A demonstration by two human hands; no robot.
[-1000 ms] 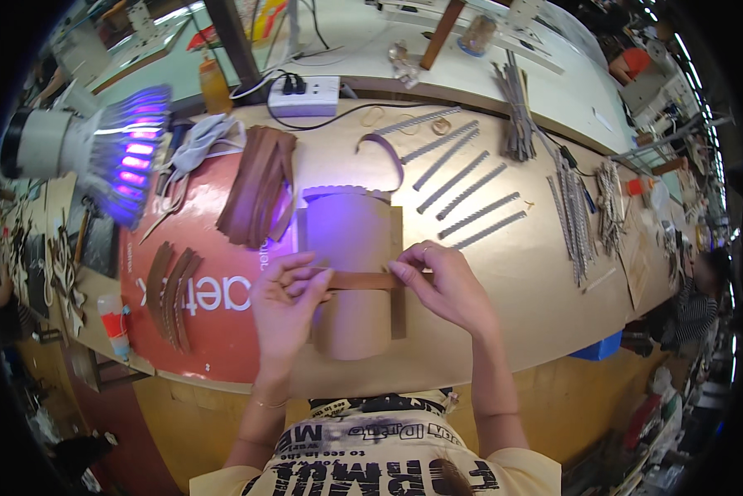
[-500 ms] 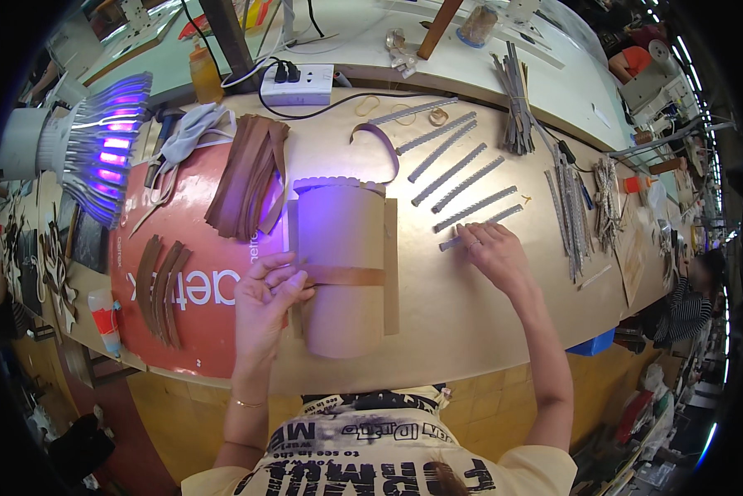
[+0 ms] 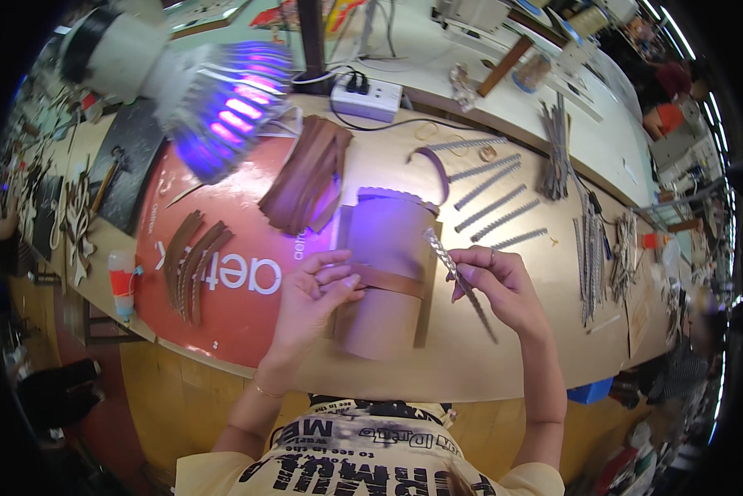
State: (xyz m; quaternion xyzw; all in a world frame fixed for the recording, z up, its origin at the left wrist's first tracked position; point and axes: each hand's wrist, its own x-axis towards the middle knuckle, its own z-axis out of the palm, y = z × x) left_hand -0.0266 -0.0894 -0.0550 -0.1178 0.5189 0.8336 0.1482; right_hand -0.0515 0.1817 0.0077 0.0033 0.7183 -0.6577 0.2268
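A tan cylinder lies on the table in front of me, with a scalloped band at its far end. Across its middle runs a brown strip. My left hand is at the cylinder's left side, thumb and fingers pinched on the left end of this strip. To the right of the cylinder, my right hand holds a grey scalloped strip off the table, tilted between thumb and fingers. Several similar grey strips lie in a slanting row beyond my right hand.
A lamp with purple light looms at the upper left. Below it are a bundle of brown strips, several curved brown strips and a red-and-white bottle. A white power strip and a grey bundle lie farther back.
My right hand has picked up the nearest grey strip and brought it left beside the cylinder. My left hand keeps its pinch on the brown strip. The whole view has shifted.
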